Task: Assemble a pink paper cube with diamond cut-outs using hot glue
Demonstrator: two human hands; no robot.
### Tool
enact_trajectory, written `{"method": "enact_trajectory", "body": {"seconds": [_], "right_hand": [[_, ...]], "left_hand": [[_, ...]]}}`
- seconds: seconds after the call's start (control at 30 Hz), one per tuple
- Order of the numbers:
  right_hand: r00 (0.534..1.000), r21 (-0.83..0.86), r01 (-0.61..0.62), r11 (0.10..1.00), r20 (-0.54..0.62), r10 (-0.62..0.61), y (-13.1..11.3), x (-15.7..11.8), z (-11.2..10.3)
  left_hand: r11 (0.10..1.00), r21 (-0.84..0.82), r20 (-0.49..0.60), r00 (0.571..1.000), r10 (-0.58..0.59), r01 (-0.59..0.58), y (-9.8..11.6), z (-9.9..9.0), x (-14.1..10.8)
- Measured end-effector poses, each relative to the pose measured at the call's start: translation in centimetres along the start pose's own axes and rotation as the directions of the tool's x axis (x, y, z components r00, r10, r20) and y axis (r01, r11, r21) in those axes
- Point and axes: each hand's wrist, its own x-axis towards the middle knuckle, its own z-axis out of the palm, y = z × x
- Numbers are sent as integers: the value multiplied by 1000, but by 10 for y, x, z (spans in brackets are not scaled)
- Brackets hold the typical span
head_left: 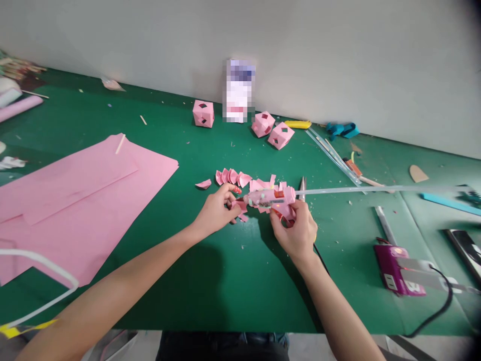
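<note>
My right hand [296,228] is wrapped round the handle of a pink hot glue gun [266,197], with a long clear glue stick [345,190] running out of its back to the right. The gun's nozzle meets a small piece of pink paper [238,206] that my left hand [216,208] pinches. Just beyond my fingers lie a row of curled pink paper pieces [230,177] and one separate curled piece [203,184]. More pink paper scraps lie under and behind the gun, partly hidden by it. The scissors [302,184] show only their blades behind my right hand.
Large pink paper sheets [93,200] cover the left of the green table [180,296]. Three pink paper cubes, one by itself [203,114], and a propped blurred screen [237,93] stand along the wall. Spare glue sticks [332,155] and a purple box [393,265] lie at right.
</note>
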Motion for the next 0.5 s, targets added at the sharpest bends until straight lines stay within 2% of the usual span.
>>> {"method": "enact_trajectory", "body": {"seconds": [0.2,0.4,0.5], "right_hand": [[1000,9,-1,1000,-31,2,1,-1,0],[1000,-7,-5,1000,16,5,3,-3,0],[1000,-5,5,1000,-14,-5,3,-2,-1]], "left_hand": [[1000,-7,13,1000,-8,8,1,0,-1],[1000,1,3,1000,-6,6,1,0,-1],[1000,-6,11,1000,-17,17,2,0,-1]]}}
